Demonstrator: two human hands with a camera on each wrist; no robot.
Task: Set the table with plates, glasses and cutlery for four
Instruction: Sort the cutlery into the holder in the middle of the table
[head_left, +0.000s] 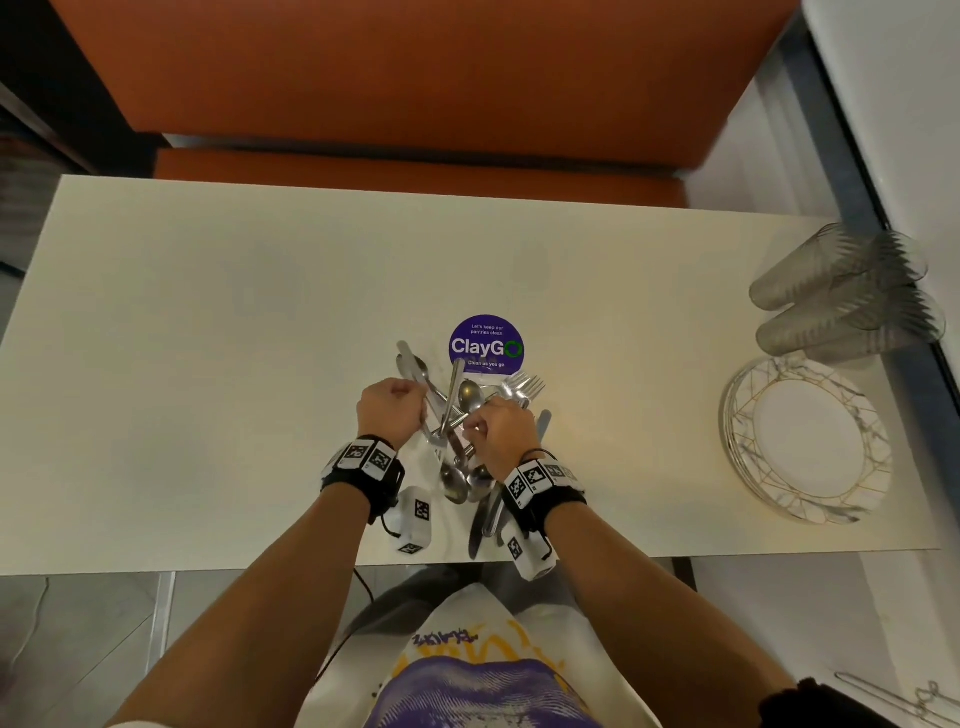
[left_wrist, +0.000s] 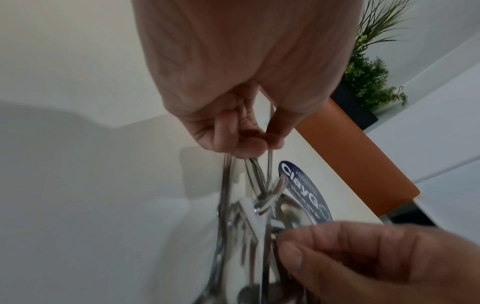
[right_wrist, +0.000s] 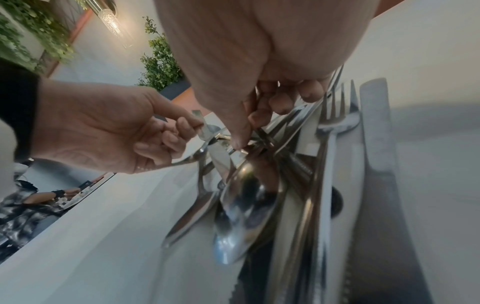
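1. both hands grip cutlery handles: left hand (head_left: 392, 404) curled, right hand (head_left: 503, 427) pinching.
2. cutlery pile (head_left: 462, 441) lies mid-table (head_left: 208, 338), near the front edge.
3. plates (head_left: 805, 441) and glasses (head_left: 841, 296) sit far right.

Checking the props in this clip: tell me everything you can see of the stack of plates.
The stack of plates sits on the white table at its right end, near the front edge. Round and white, with marbled rims crossed by gold lines; ceramic by the look. Several lie nested flat; the count is unclear. Neither hand touches it. Clear glasses lie just behind it.
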